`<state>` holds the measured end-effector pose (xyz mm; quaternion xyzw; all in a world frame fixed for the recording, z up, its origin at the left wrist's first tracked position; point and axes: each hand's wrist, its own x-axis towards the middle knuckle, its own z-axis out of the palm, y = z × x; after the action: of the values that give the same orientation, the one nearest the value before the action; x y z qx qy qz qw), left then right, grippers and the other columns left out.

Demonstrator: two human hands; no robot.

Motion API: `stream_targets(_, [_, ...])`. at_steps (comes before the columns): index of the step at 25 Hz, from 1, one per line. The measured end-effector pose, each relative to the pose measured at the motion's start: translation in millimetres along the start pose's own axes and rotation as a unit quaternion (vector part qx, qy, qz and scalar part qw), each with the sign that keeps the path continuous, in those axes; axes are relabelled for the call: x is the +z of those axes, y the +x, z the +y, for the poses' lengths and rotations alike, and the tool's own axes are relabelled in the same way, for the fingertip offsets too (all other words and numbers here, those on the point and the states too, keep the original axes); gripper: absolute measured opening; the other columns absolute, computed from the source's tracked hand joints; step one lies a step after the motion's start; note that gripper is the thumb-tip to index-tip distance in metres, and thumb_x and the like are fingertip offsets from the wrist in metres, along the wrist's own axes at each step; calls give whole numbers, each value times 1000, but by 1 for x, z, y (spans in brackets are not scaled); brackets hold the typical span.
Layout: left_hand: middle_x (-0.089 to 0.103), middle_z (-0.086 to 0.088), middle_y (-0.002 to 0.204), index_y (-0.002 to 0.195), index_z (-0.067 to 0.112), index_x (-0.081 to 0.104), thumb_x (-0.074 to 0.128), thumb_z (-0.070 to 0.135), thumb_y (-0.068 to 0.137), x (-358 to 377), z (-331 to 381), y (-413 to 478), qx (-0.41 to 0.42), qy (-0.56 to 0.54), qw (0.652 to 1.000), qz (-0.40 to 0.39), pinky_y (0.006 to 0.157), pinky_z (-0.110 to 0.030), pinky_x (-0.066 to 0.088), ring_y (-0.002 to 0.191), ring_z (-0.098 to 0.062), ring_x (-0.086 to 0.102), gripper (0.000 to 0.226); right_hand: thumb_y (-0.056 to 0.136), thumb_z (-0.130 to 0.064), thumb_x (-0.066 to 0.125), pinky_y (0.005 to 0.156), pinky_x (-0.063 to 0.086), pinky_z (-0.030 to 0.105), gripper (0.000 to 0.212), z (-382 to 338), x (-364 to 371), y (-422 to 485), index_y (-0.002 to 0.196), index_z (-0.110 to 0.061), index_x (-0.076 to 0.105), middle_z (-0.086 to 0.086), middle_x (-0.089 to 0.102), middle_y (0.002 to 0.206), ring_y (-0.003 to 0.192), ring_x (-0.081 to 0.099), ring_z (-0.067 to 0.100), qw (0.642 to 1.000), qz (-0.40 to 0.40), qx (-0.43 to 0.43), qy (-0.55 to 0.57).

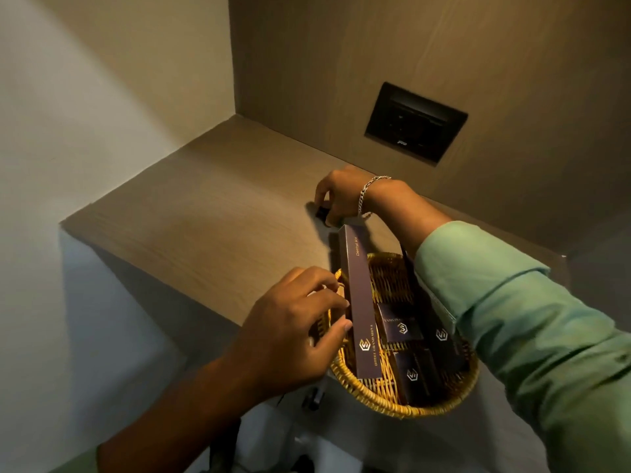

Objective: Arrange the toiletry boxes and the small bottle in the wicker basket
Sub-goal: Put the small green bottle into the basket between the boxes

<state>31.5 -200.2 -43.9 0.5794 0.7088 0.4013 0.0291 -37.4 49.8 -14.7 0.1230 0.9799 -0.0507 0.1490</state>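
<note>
A round wicker basket (406, 406) sits at the near edge of a wooden shelf. Inside it lie several dark purple toiletry boxes (397, 324), and a long dental kit box (358, 302) leans over the basket's left rim. My left hand (290, 332) rests against the basket's left rim, thumb touching the long box's side. My right hand (341, 196) reaches past the basket to the shelf behind it, fingers closed around a small dark object (322, 212), likely the small bottle; most of it is hidden by the fingers.
The wooden shelf (218, 213) stretches left and back from the basket. A black switch panel (415, 122) is set in the back wall. White walls stand to the left. Below the shelf, white fixtures (307, 435) show dimly.
</note>
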Motion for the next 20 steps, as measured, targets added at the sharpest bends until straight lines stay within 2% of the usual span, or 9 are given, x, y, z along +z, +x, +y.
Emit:
stream_targets(2, [63, -3, 101, 96, 12, 68, 63, 31, 82, 0, 0, -2, -3, -6, 1000, 3, 69, -32, 51, 93, -14, 55, 24, 71, -23, 76, 83, 49, 37, 45, 2, -2, -8, 114, -23, 62, 7, 62, 110, 99, 56, 24, 999, 19, 0, 31])
stream_targets(4, [63, -3, 101, 96, 12, 68, 63, 31, 81, 0, 0, -2, -7, -13, 1000, 2, 70, -33, 52, 94, -14, 56, 25, 76, -22, 72, 84, 51, 39, 45, 5, -13, -29, 119, -22, 58, 2, 62, 98, 93, 59, 20, 993, 67, 10, 94])
stream_targets(6, [63, -3, 100, 95, 11, 68, 65, 30, 80, 1, -1, -1, -9, -22, 1000, 3, 70, -35, 52, 93, -15, 56, 25, 78, -24, 70, 79, 49, 32, 45, 10, -24, -62, 121, -23, 57, -7, 56, 89, 86, 56, 13, 980, 139, 19, 144])
stream_targets(9, [62, -2, 101, 96, 11, 68, 65, 30, 79, 0, 0, -1, -9, -27, 1000, 0, 70, -34, 52, 94, -14, 57, 25, 77, -29, 70, 76, 48, 25, 43, 17, -31, -119, 118, -24, 59, -4, 59, 102, 92, 57, 12, 958, 201, 25, 204])
stream_targets(12, [62, -3, 103, 97, 12, 68, 62, 34, 81, 0, 2, -3, 2, -6, 1000, -2, 69, -31, 52, 94, -14, 57, 29, 73, -25, 75, 76, 56, 32, 35, 17, -20, -169, 107, -21, 65, -1, 66, 103, 91, 63, 13, 960, 159, 24, 229])
stream_targets(16, [64, -5, 104, 97, 10, 68, 58, 35, 82, 2, 2, -4, 15, 25, 1000, -9, 68, -33, 54, 94, -16, 58, 31, 73, -15, 74, 79, 55, 34, 26, 7, 9, -185, 97, -20, 67, -2, 68, 93, 86, 63, 11, 978, 77, 30, 192])
stream_targets(20, [63, -5, 108, 102, 10, 67, 57, 36, 83, 4, 7, -10, 10, 34, 999, -8, 73, -32, 53, 98, -16, 57, 34, 71, -9, 72, 74, 57, 41, 27, 2, 27, -177, 97, -15, 66, 4, 69, 93, 84, 64, 20, 989, 72, 6, 128])
